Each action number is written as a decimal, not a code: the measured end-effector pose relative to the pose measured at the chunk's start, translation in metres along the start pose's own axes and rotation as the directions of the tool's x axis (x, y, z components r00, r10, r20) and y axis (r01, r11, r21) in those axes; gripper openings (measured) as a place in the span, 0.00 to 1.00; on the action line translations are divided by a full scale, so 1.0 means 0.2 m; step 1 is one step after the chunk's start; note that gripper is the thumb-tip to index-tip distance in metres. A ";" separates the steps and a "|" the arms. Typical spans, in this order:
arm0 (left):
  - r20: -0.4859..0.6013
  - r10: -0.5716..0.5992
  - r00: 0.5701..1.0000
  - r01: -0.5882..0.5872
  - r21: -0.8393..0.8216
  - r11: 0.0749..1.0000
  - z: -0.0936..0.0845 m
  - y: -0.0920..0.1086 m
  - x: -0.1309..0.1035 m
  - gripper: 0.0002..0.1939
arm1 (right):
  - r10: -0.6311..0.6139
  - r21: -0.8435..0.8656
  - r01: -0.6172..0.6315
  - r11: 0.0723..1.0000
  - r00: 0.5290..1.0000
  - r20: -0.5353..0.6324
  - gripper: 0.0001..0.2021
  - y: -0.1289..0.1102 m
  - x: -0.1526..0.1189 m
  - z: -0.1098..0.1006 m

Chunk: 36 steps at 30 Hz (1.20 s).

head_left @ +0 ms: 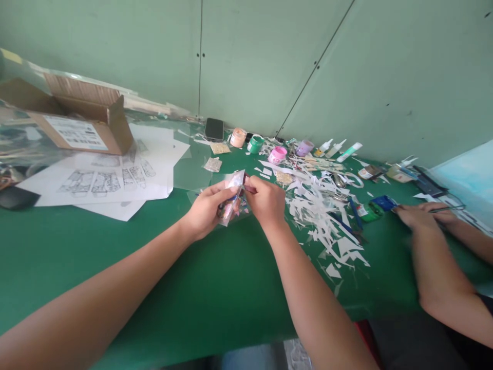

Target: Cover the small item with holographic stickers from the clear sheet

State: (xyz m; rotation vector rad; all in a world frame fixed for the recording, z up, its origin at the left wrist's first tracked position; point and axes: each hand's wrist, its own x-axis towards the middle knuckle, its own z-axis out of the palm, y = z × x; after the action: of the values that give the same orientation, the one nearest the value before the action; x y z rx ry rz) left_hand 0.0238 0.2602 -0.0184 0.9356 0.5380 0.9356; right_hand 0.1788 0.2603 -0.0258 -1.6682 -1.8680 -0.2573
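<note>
In my left hand (pixel 204 211), a small clear plastic bag (pixel 231 201) with colourful bits inside is pinched between thumb and fingers. It is held tilted above the table. My right hand (pixel 267 201) is closed right beside the bag's upper edge. Something small and dark shows at its fingertips, too small to name. Under the bag, a few coloured scraps lie on a clear sheet, partly hidden by my hands. Beyond them are two small packets, one silvery (pixel 212 164) and one yellowish (pixel 220 148).
White paper scraps (pixel 321 210) spread to the right. Paint jars, including a pink one (pixel 277 154), and glue bottles line the back. An open cardboard box (pixel 82 121) and printed sheets (pixel 154 177) are at left. At far right, another person's hands (pixel 419 215) work near a blue-green jar.
</note>
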 end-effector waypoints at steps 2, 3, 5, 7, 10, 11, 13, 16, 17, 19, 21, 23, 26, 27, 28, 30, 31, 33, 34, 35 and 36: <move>-0.008 -0.011 1.000 0.011 0.015 1.000 -0.01 -0.01 0.00 0.15 | -0.011 0.010 0.011 1.000 1.000 0.013 0.14 0.00 0.00 0.00; -0.015 -0.010 1.000 0.010 0.027 1.000 -0.01 -0.01 0.00 0.15 | -0.011 0.012 0.011 1.000 1.000 0.017 0.14 0.00 0.00 0.00; -0.032 0.001 0.999 0.000 0.050 0.999 -0.02 -0.03 0.01 0.18 | 0.003 0.013 -0.003 1.000 1.000 0.026 0.13 -0.01 0.00 0.00; -0.052 0.007 0.999 -0.003 0.068 0.998 -0.03 -0.04 0.01 0.21 | 0.034 0.014 -0.034 0.999 0.999 0.034 0.12 -0.01 0.00 0.00; -0.082 -0.003 0.997 0.009 0.076 0.997 -0.03 -0.05 0.01 0.22 | 0.074 0.011 -0.075 0.997 0.996 0.041 0.12 -0.01 0.00 0.00; -0.090 -0.003 0.996 0.010 0.071 0.997 -0.03 -0.04 0.01 0.22 | 0.082 0.006 -0.082 0.997 0.996 0.039 0.12 -0.01 0.01 0.00; -0.085 -0.006 0.996 0.011 0.054 0.998 -0.02 -0.04 0.01 0.21 | 0.094 -0.003 -0.094 0.996 0.995 0.038 0.12 -0.01 0.01 0.00; -0.046 -0.028 0.999 0.029 0.020 0.999 0.00 -0.03 0.00 0.18 | 0.105 -0.006 -0.105 0.994 0.994 0.032 0.13 -0.01 0.01 0.01; -0.033 -0.036 0.999 0.037 0.014 0.999 0.00 -0.03 0.00 0.18 | 0.101 -0.002 -0.101 0.995 0.994 0.027 0.13 -0.01 0.01 0.01; -0.018 -0.045 0.999 0.045 0.011 0.999 0.01 -0.03 0.00 0.18 | 0.088 0.012 -0.088 0.996 0.996 0.012 0.14 -0.01 0.01 0.01; -0.004 -0.044 0.999 0.044 0.020 0.999 0.01 -0.03 0.00 0.18 | 0.081 0.028 -0.080 0.996 0.997 -0.006 0.13 -0.01 0.01 0.01; 0.011 -0.029 1.000 0.028 0.037 0.999 0.01 -0.03 -0.01 0.18 | 0.071 0.047 -0.070 0.996 0.997 -0.017 0.13 0.00 0.00 0.01; 0.036 0.005 0.999 -0.007 0.072 0.997 0.01 -0.03 -0.01 0.18 | 0.028 0.083 -0.026 0.996 0.999 -0.030 0.14 0.00 0.00 0.00; 0.045 0.017 0.999 -0.020 0.080 0.997 0.01 -0.03 -0.01 0.18 | 0.011 0.095 -0.008 0.995 0.999 -0.037 0.15 0.01 0.00 0.00; 0.050 0.028 0.998 -0.032 0.088 0.996 0.01 -0.03 -0.01 0.18 | -0.004 0.105 0.009 0.994 0.999 -0.048 0.15 0.01 0.00 -0.01; 0.042 0.058 0.997 -0.062 0.109 0.992 0.01 -0.03 -0.01 0.18 | -0.040 0.123 0.048 0.991 0.997 -0.065 0.15 0.01 0.00 -0.02; 0.029 0.076 0.997 -0.079 0.127 0.989 0.01 -0.03 -0.01 0.18 | -0.065 0.132 0.073 0.989 0.996 -0.067 0.14 0.01 0.00 -0.02; -0.001 0.104 0.995 -0.102 0.172 0.980 0.01 -0.02 -0.01 0.18 | -0.124 0.157 0.132 0.979 0.990 -0.060 0.12 0.02 0.00 -0.03; -0.009 0.110 0.994 -0.107 0.191 0.976 0.00 -0.02 -0.01 0.18 | -0.155 0.172 0.162 0.972 0.987 -0.053 0.11 0.02 0.00 -0.03; -0.010 0.109 0.994 -0.104 0.206 0.973 0.00 -0.02 -0.01 0.18 | -0.183 0.188 0.187 0.964 0.982 -0.043 0.10 0.02 0.00 -0.03; -0.007 0.101 0.995 -0.097 0.218 0.971 -0.01 -0.02 -0.01 0.18 | -0.204 0.202 0.206 0.957 0.978 -0.032 0.10 0.03 0.00 -0.03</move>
State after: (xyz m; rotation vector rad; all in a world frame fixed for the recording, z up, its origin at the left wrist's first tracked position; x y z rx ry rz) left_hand 0.0236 0.2586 -0.0234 1.1612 0.6223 0.9886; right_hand 0.1855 0.2584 -0.0228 -1.3357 -1.9891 -0.1524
